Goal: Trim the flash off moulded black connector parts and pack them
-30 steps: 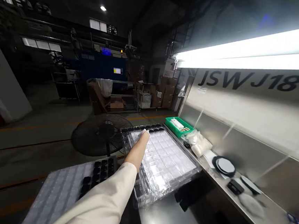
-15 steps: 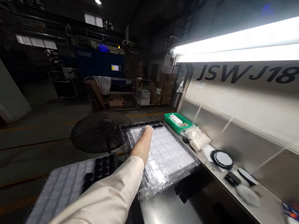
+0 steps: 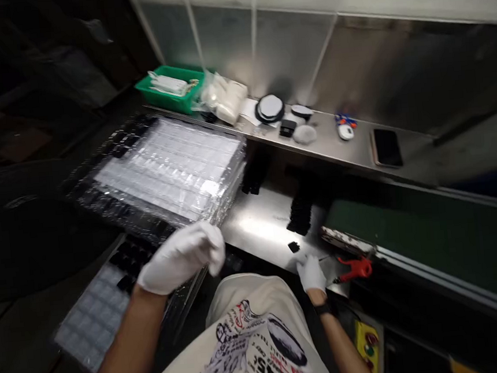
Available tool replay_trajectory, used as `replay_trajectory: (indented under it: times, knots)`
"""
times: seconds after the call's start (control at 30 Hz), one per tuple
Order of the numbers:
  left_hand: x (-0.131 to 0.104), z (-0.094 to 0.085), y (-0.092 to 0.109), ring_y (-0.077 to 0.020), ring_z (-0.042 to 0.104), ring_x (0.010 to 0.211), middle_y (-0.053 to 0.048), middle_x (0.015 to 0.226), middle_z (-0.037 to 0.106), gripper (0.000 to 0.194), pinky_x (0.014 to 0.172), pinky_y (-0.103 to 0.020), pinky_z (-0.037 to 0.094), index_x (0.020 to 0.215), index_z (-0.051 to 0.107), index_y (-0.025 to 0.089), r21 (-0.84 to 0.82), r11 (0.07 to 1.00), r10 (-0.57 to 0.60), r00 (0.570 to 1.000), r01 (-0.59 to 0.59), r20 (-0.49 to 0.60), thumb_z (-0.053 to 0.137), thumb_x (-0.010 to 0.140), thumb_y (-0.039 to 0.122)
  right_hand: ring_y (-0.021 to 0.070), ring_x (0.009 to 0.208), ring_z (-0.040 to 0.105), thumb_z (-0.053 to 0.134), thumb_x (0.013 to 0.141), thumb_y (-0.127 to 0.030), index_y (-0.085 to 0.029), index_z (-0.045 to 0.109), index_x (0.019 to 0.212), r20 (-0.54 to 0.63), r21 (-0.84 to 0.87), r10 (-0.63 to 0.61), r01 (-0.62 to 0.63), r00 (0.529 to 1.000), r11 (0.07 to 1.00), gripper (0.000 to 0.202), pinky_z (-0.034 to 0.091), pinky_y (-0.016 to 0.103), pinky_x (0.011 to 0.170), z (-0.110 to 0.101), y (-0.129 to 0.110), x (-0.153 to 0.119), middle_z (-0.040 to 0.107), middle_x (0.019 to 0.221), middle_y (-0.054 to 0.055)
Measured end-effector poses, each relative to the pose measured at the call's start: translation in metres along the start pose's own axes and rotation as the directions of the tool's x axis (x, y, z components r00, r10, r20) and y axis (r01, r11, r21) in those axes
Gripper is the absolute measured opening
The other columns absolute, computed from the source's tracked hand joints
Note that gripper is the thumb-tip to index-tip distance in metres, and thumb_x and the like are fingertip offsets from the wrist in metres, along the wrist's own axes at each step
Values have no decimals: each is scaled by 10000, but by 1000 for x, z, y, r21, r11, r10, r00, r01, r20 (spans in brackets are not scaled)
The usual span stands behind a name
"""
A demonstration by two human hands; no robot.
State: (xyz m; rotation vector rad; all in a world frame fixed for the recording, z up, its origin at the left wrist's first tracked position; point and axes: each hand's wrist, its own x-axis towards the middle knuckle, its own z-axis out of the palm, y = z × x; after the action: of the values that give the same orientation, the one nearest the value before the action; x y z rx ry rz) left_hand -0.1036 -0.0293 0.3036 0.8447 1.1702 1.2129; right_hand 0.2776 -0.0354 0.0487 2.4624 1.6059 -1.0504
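My left hand [image 3: 183, 257], in a white glove, hovers at the near edge of the plastic-wrapped stack of clear trays [image 3: 163, 208]. Its fingers are bent and apart, and nothing shows in them. My right hand [image 3: 312, 274], also gloved, is low over the steel worktop [image 3: 252, 224]. Its fingertips are close to a small black square piece [image 3: 294, 246]; blur hides whether they grip it. Rows of black pieces [image 3: 299, 214] lie just beyond. Beside the right hand is a red air blow gun [image 3: 355, 268].
A green conveyor belt [image 3: 431, 234] runs along the right. On the back ledge are a green basket [image 3: 171, 103], a bag of white material [image 3: 226, 98], round pads [image 3: 270, 108] and a phone [image 3: 386, 147]. Another tray [image 3: 97, 316] with black pieces is lower left. A yellow button box [image 3: 367, 347] is lower right.
My view has swung right and down to the worktop. My left hand has drawn back from the far part of the tray stack. My right hand has come into view.
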Motion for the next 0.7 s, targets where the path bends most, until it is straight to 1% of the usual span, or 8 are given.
replay_trajectory:
  times: [0.03, 0.1, 0.13, 0.23, 0.33, 0.53, 0.63, 0.7]
  knots:
    - [-1, 11, -31, -284, 787, 867, -76, 794, 720, 411, 789, -419, 667, 860, 775, 183, -2, 995, -101, 985, 103, 141, 812, 951, 582, 366, 1307, 716, 600, 1056, -314, -63, 593, 1522, -16, 31, 13, -12, 1000, 999, 530, 556, 416, 1022, 8, -4, 12, 635, 1515, 277]
    - [15, 36, -98, -311, 798, 952, -140, 988, 796, 402, 872, -448, 665, 1028, 811, 150, 63, 904, -404, 795, 424, 453, 845, 956, 544, 328, 1353, 681, 644, 1033, -347, -109, 507, 1616, -27, 95, -3, 6, 1000, 995, 644, 529, 368, 1036, 18, -11, 37, 596, 1585, 231]
    - [28, 49, -131, -318, 794, 1022, -171, 1105, 806, 429, 943, -457, 653, 1093, 811, 138, 85, 840, -512, 730, 536, 454, 848, 961, 545, 310, 1346, 676, 663, 1018, -345, -124, 543, 1587, -21, 126, -22, 24, 1000, 992, 622, 517, 347, 1041, 21, -14, 48, 617, 1569, 207]
    - [74, 80, -221, -315, 755, 1145, -197, 1189, 795, 438, 1085, -453, 605, 1075, 791, 128, 66, 760, -644, 733, 647, 220, 909, 911, 517, 277, 1227, 699, 685, 984, -335, -121, 726, 1310, -2, 229, -80, 79, 997, 970, 392, 506, 321, 1032, 27, -21, 66, 724, 1400, 179]
    - [99, 98, -279, -318, 704, 1302, -202, 1286, 767, 438, 1195, -462, 548, 1086, 769, 152, 41, 734, -674, 719, 678, 172, 912, 908, 525, 241, 1097, 710, 705, 953, -350, -144, 765, 1137, -27, 376, -140, 140, 990, 916, 283, 537, 313, 994, 32, -27, 58, 792, 1212, 128]
    - [76, 107, -314, -199, 730, 1138, -122, 1181, 774, 397, 1135, -318, 565, 1013, 790, 154, 7, 716, -661, 675, 698, 328, 996, 844, 448, 270, 1073, 735, 715, 953, -360, -277, 799, 1098, -246, 563, -162, 277, 956, 778, 187, 605, 426, 1025, 39, -25, -18, 783, 1116, 57]
    - [53, 110, -312, -134, 680, 940, -53, 985, 723, 489, 907, -225, 585, 954, 776, 150, -11, 721, -646, 678, 693, 350, 1052, 750, 499, 284, 1131, 727, 779, 891, -364, -300, 796, 1191, -337, 560, -111, 294, 935, 775, 307, 610, 433, 1060, 29, -1, -50, 776, 1169, 53]
    - [40, 114, -309, -94, 592, 797, -9, 871, 644, 552, 724, -178, 523, 889, 733, 155, -54, 736, -620, 704, 675, 347, 1053, 716, 569, 324, 1322, 647, 737, 916, -400, -232, 705, 1397, -428, 526, 33, 219, 903, 821, 511, 530, 489, 1201, 13, 25, -58, 715, 1349, 118]
